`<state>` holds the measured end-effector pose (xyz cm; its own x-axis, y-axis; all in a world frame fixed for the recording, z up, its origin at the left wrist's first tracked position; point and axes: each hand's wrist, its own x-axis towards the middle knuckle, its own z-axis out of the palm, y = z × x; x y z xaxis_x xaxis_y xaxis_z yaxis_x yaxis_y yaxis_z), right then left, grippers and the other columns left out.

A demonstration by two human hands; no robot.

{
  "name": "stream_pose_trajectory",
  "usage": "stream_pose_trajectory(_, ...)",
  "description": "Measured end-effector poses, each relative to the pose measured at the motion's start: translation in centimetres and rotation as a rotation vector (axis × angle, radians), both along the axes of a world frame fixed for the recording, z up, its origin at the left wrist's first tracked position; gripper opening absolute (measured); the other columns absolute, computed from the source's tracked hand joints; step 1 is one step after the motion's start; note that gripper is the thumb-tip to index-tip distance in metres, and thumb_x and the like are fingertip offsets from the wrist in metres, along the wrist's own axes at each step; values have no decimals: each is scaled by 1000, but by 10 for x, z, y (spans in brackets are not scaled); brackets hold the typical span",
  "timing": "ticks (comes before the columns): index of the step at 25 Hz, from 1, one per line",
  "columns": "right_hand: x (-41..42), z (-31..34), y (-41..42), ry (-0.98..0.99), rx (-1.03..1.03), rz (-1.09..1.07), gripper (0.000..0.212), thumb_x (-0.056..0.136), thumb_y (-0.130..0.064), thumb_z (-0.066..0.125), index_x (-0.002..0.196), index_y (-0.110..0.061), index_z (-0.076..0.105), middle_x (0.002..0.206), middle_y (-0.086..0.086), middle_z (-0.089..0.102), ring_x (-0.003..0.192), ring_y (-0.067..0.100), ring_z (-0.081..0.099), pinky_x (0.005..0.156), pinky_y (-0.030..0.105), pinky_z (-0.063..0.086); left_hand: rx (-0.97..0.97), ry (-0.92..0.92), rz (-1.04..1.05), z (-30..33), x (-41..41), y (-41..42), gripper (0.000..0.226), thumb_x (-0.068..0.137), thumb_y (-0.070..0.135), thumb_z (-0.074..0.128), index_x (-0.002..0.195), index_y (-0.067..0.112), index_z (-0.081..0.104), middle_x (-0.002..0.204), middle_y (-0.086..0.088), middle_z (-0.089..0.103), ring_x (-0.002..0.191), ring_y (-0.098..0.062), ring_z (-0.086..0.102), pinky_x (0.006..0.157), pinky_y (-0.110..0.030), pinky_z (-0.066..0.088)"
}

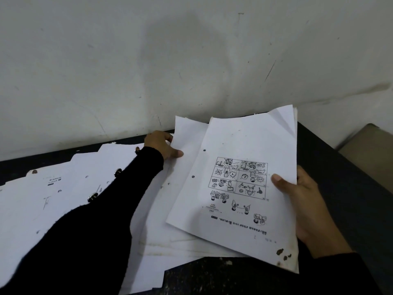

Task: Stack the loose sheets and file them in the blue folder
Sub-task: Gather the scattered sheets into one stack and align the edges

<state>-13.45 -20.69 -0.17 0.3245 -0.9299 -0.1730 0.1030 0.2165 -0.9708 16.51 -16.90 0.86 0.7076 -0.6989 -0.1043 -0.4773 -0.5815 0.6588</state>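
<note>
My right hand (306, 205) grips a stack of white sheets (244, 188) by its right edge, thumb on top. The top sheet shows a printed comic grid, upside down, with two punch holes on its left side and brown stains at its lower right corner. My left hand (162, 145) pinches the left edge of another white sheet (187, 139) that stands up behind the stack. More loose sheets (53, 199) lie spread over the dark table to the left and under my left arm. No blue folder is in view.
The dark table (340, 162) meets a scuffed white wall (191, 60) at the back. A beige object (370, 150) sits beyond the table's right edge. The table's front edge shows dark and speckled below the papers.
</note>
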Motion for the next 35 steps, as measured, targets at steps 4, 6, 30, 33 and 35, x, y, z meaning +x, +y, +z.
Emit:
stream_pose_trajectory(4, 0, 0, 0, 5, -4, 8, 29, 93, -1, 54, 104, -26, 62, 103, 5, 73, 88, 25, 70, 70, 39, 56, 1, 142, -29, 2, 4, 5, 34, 63, 14, 86, 90, 6, 68, 85, -4, 62, 83, -22, 57, 72, -28, 45)
stream_pose_trajectory(6, 0, 0, 0, 12, -6, 8, 30, 93, -1, 54, 104, -27, 62, 103, 5, 73, 89, 25, 70, 71, 40, 56, -7, 186, -34, 3, 6, 7, 31, 61, 13, 87, 83, 7, 67, 85, -5, 60, 79, -21, 55, 70, -28, 43)
stream_pose_trajectory(30, -4, 0, 0, -62, -45, 174, 37, 92, -1, 52, 122, -21, 60, 110, 7, 73, 95, 29, 71, 76, 44, 58, -443, 640, 3, -1, -33, 52, 11, 98, 22, 46, 93, 20, 56, 96, -1, 66, 78, -15, 63, 67, -27, 51)
stream_pose_trajectory(33, 1, 0, 2, -64, -48, 212, 38, 92, -1, 53, 124, -21, 59, 112, 7, 72, 98, 29, 70, 83, 47, 55, -488, 592, 29, -1, -41, 55, 22, 99, 31, 42, 89, 21, 58, 95, 1, 66, 84, -16, 62, 81, -29, 48)
stream_pose_trajectory(35, 4, 0, 4, -61, -58, 232, 36, 91, -2, 54, 119, -23, 61, 110, 7, 73, 98, 28, 70, 84, 47, 55, -541, 658, -8, 3, -48, 58, 29, 100, 39, 36, 94, 25, 60, 98, 8, 67, 92, -8, 63, 86, -24, 47)
